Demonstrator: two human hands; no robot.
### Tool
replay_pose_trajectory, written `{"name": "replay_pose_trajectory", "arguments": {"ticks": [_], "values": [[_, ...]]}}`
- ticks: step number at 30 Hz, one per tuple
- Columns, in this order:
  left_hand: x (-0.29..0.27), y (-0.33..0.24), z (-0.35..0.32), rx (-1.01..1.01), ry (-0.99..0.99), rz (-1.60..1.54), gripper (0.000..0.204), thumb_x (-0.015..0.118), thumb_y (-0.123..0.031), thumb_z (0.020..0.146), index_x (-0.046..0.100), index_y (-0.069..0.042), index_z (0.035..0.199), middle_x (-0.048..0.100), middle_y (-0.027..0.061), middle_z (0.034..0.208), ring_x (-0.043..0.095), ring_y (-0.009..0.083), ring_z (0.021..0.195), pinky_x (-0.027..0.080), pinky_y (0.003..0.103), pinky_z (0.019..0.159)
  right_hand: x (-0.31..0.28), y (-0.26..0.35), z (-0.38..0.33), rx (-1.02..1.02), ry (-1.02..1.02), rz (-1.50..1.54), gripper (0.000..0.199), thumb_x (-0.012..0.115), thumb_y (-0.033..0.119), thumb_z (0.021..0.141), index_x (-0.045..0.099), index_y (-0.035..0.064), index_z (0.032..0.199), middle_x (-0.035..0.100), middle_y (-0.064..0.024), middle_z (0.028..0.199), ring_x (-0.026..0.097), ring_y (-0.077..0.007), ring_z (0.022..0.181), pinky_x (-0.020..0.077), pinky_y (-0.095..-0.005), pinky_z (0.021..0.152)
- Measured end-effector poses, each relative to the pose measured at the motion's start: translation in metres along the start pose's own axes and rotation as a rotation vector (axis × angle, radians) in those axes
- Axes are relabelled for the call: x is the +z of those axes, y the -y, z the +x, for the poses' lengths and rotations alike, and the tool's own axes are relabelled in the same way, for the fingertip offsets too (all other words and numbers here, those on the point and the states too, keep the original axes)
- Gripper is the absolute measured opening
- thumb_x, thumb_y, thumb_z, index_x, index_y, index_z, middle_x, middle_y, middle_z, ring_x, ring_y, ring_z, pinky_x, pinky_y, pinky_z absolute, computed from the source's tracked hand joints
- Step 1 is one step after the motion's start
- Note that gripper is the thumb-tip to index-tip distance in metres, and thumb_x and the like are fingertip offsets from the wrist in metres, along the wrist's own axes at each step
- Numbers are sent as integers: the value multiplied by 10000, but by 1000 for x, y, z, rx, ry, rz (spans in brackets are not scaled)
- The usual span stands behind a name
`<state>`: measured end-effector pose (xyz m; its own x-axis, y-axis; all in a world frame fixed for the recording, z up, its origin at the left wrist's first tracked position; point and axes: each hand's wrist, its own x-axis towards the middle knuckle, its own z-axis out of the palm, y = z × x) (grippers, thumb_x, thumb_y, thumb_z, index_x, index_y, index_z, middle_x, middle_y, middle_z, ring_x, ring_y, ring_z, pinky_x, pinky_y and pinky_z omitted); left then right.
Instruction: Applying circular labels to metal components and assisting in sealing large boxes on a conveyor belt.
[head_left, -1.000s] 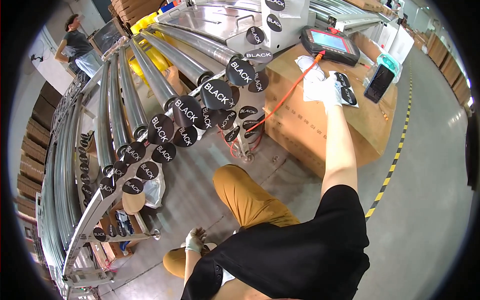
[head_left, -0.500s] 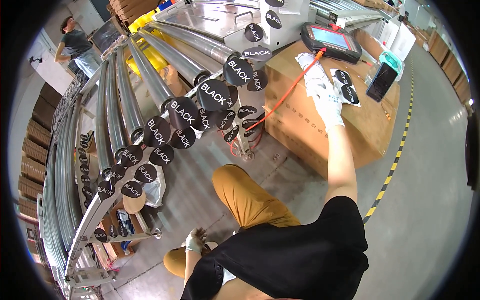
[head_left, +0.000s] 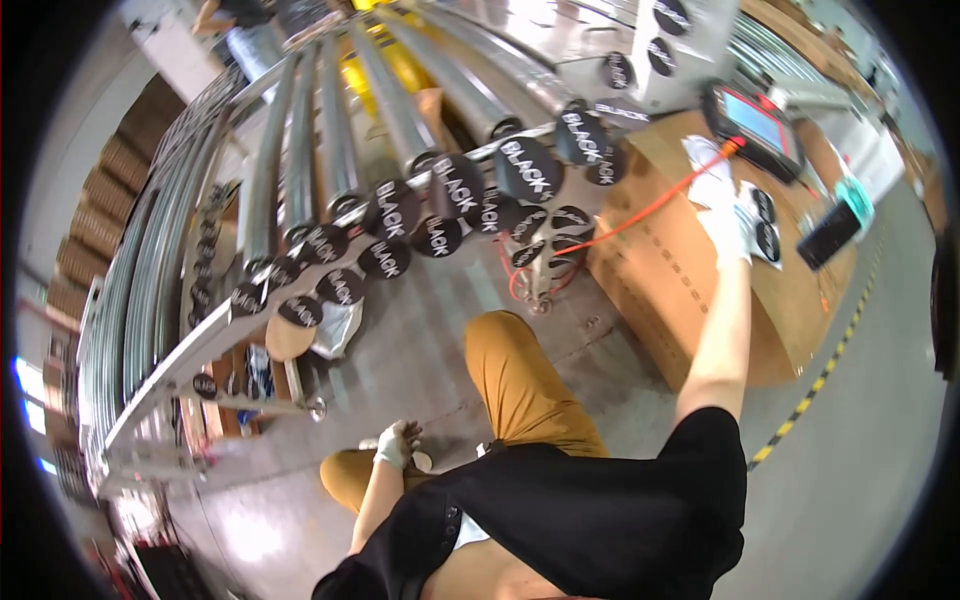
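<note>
Right hand, finger grip unclear, by white sheet, carton's left edge; sweep could snag orange cable; left hand half-curled.

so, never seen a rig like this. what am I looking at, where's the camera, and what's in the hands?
No robot here: these are a person's own hands. The view comes from a wide fisheye camera worn on the head, looking down, hence the bent edges and dark rim.

The right hand, in a white glove, reaches over a cardboard box to a white sheet; whether it grips it, I can't tell. The left hand is low by the legs, nothing visible in it.

Also on the box: a handheld screen unit with an orange cable, and a phone. To the left is a roller conveyor.
</note>
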<state>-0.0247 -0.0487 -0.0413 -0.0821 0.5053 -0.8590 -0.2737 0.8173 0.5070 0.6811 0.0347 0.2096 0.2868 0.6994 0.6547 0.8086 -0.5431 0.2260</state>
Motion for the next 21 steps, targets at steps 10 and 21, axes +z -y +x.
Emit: {"name": "replay_pose_trajectory", "arguments": {"ticks": [10,21], "values": [[28,30,-11,-47,58,-28,225,491,-245,934,588,-44,970,648,84,808,612,204,644,477,291,539,-156,270,-148,16,738,1792,185,649,104,841,659,32,1011,665,-77,885,615,-134,764,501,-257,700],[79,48,-43,-53,84,-59,187,473,-244,956,530,-115,833,544,14,657,491,133,479,346,246,387,-118,392,-349,679,2351,1744,148,624,165,873,642,77,989,673,-24,879,626,-145,736,537,-281,627]]}}
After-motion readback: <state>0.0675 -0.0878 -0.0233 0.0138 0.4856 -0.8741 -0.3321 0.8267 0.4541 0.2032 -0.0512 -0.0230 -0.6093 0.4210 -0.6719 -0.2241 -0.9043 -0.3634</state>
